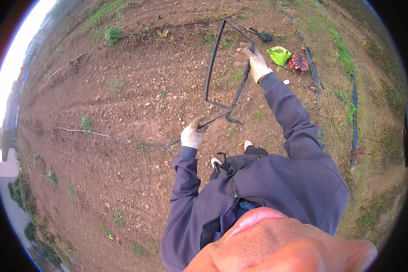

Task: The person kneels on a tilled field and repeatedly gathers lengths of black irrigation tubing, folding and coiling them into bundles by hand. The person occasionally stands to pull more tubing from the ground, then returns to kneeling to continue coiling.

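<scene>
Both hands wear pale work gloves with darker, soiled fingers. My left hand [193, 132] is closed on a dark, narrow flat strip, apparently drip tape [213, 119], which also trails down towards the ground at the left. Higher up and to the right, my right hand [253, 61] grips gathered lengths of the same black strip [245, 76]. Between the hands, the strip hangs in a large angular loop, bent sharply at its top and bottom, with a loose end below. Its far side [212, 61] stands away from both hands. What lies beneath my right palm is hidden.
A dark bundled coil [266, 36], a bright green bag [278, 55] and a round red-and-black object [298, 64] lie on the soil to the right. Black strips [355, 112] run along the ground there. A thin pale line [85, 131] crosses the stony soil at left.
</scene>
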The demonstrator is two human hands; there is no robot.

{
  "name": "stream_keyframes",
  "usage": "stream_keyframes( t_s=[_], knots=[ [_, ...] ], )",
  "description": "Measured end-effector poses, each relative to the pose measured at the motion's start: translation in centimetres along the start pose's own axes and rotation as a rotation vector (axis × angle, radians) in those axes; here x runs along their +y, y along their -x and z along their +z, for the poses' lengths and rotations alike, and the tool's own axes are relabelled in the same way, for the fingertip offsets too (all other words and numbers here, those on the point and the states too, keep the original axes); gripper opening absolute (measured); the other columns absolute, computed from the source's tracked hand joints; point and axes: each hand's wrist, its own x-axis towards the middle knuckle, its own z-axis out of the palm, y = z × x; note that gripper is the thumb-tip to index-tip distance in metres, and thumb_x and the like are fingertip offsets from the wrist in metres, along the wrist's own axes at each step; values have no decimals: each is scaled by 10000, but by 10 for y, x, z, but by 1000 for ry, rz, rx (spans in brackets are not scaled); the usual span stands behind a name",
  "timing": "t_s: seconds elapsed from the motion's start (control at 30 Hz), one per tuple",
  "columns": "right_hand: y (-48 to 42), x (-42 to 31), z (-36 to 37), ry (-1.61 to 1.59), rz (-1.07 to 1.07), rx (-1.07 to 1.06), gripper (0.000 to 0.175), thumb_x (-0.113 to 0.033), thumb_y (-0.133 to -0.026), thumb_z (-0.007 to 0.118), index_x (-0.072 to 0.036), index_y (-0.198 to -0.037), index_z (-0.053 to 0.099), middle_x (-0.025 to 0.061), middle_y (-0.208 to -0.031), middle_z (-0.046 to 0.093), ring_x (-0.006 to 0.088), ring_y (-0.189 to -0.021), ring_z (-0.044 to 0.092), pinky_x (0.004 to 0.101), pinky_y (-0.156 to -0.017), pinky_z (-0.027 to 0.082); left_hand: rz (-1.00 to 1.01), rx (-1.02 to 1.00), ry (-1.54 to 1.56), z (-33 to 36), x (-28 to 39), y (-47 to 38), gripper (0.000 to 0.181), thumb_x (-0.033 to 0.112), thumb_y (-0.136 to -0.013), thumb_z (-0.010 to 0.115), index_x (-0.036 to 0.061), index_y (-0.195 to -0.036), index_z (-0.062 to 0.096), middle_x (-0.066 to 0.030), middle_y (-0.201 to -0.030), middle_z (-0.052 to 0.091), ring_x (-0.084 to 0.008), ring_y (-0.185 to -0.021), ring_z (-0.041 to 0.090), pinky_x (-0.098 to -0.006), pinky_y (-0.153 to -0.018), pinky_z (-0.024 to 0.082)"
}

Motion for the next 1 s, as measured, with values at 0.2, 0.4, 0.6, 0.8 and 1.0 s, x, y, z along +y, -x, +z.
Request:
stream_keyframes(
  t_s=[0.2, 0.4, 0.6, 0.8, 1.0],
  knots=[
    [19, 17, 31, -36, 63, -176, 513, -338, -1103, 651, -107, -1546, 534, 125, -1308, 711, 346, -1220, 698, 548, -940, 643, -42, -216, 263, 9, 37, 4, 763, 253, -793, 959, 104, -1474, 649, -42, -813, 725, -173, -726, 709, -329, -722, 583],
    [35, 24, 67, -20, 68, -327, 493, -361, -1107, 642, -92, -1509, 551, 133, -1360, 689, 297, -1249, 702, 489, -948, 641, -132, -455, 170, 30, 47, -3, 681, 254, -855, 920, 10, -1425, 640, -93, -945, 770, -233, -871, 742, -336, -849, 596],
    [53, 6, 94, 90, -33, -563, 473, -349, -1130, 600, -45, -1490, 564, 145, -1409, 667, 311, -1312, 673, 479, -1030, 603, -326, -212, 1232, 65, 13, -16, 569, 264, -1065, 721, -27, -1518, 538, -113, -1106, 761, -212, -940, 749, -355, -905, 611],
    [77, -13, 115, 102, -99, -761, 460, -329, -1133, 599, -36, -1487, 588, 123, -1407, 682, 226, -1289, 676, 387, -1037, 598, -336, -29, 1360, 86, -20, -34, 440, 168, -1030, 776, -17, -1396, 617, -76, -1041, 764, -159, -894, 741, -308, -797, 614],
    [91, -24, 120, 274, -46, -806, 426, -298, -1156, 555, -18, -1475, 596, 92, -1344, 693, 185, -1215, 688, 377, -1068, 571, -423, 233, 1073, 70, -19, -31, 505, 107, -925, 885, 8, -1363, 655, -11, -1003, 731, -95, -769, 652, -253, -686, 522]
  ],
)
